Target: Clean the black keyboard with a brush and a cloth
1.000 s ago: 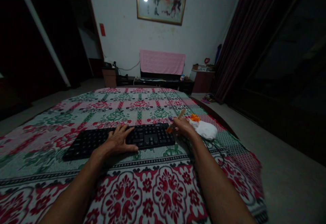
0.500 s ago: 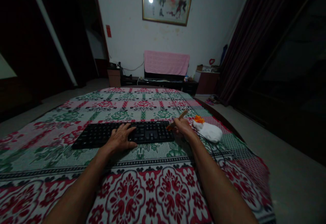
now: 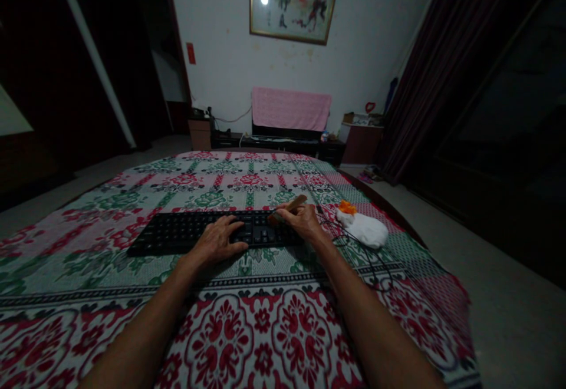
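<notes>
A black keyboard (image 3: 186, 233) lies across a table covered by a red, green and white floral cloth (image 3: 247, 330). My left hand (image 3: 217, 243) rests flat on the keyboard's middle with its fingers spread. My right hand (image 3: 300, 221) is closed around a small wooden-handled brush (image 3: 289, 207), whose tip touches the keys near the keyboard's right end. A black cable (image 3: 354, 247) trails over the cloth to the right of that hand.
A white cloth with an orange bit (image 3: 363, 226) lies near the table's right edge. Beyond the table stand a low cabinet under a pink cover (image 3: 290, 109), a small red-brown cabinet (image 3: 358, 141) and dark curtains (image 3: 424, 71). A framed picture (image 3: 292, 5) hangs on the wall.
My right hand has moved left with the brush, from beside the keyboard's right end onto its keys. My left hand stays on the keyboard.
</notes>
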`<state>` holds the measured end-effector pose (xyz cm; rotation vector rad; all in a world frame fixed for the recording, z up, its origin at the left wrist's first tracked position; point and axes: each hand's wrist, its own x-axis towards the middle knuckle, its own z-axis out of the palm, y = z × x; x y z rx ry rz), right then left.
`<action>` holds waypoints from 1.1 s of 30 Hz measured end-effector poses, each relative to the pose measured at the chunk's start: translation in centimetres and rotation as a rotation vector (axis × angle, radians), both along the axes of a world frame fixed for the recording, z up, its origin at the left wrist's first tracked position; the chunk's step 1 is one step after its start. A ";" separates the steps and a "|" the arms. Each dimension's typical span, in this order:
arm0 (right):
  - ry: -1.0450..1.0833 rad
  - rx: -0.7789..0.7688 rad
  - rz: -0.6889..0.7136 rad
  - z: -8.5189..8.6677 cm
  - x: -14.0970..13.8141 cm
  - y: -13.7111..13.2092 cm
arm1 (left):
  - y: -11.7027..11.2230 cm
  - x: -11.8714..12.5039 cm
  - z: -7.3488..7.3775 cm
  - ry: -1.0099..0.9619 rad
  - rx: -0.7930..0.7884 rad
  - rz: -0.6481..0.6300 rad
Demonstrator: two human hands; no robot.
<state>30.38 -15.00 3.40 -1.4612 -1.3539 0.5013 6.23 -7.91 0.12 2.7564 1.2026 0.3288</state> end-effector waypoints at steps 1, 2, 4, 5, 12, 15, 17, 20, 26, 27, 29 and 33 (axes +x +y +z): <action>0.012 -0.006 0.027 -0.2 -0.4 0.1 | 0.0 0.0 0.0 0.001 -0.001 -0.003; 0.016 -0.008 0.064 -0.5 -0.6 0.1 | 0.1 0.0 -0.1 0.001 -0.001 -0.008; -0.006 -0.002 0.138 -0.9 -0.7 0.2 | 0.2 0.0 -0.2 -0.007 0.005 -0.018; -0.034 0.002 0.163 -1.0 -0.6 0.2 | 0.2 -0.1 -0.2 -0.013 0.010 -0.022; -0.330 -0.221 -0.205 0.3 2.5 -0.1 | 0.3 -0.1 -0.3 -0.023 0.008 -0.032; -0.349 -0.314 -0.347 0.9 3.6 -0.2 | 0.4 -0.1 -0.3 -0.034 0.014 -0.031; -0.312 -0.266 -0.324 0.9 3.4 -0.2 | 0.4 -0.2 -0.4 -0.035 0.018 -0.032; -0.241 -0.123 -0.160 0.4 1.9 0.0 | 0.5 -0.2 -0.5 -0.039 0.026 -0.041; -0.354 -0.186 -0.175 -0.1 0.5 0.1 | 0.5 -0.2 -0.5 -0.034 0.029 -0.034; -0.381 -0.220 -0.236 0.0 0.9 0.1 | 0.5 -0.2 -0.5 -0.031 0.028 -0.034; -0.401 -0.280 -0.341 0.5 2.2 -0.1 | 0.4 -0.2 -0.4 -0.030 0.026 -0.036; -0.359 -0.304 -0.455 1.1 4.0 -0.5 | 0.3 -0.1 -0.3 -0.035 0.027 -0.034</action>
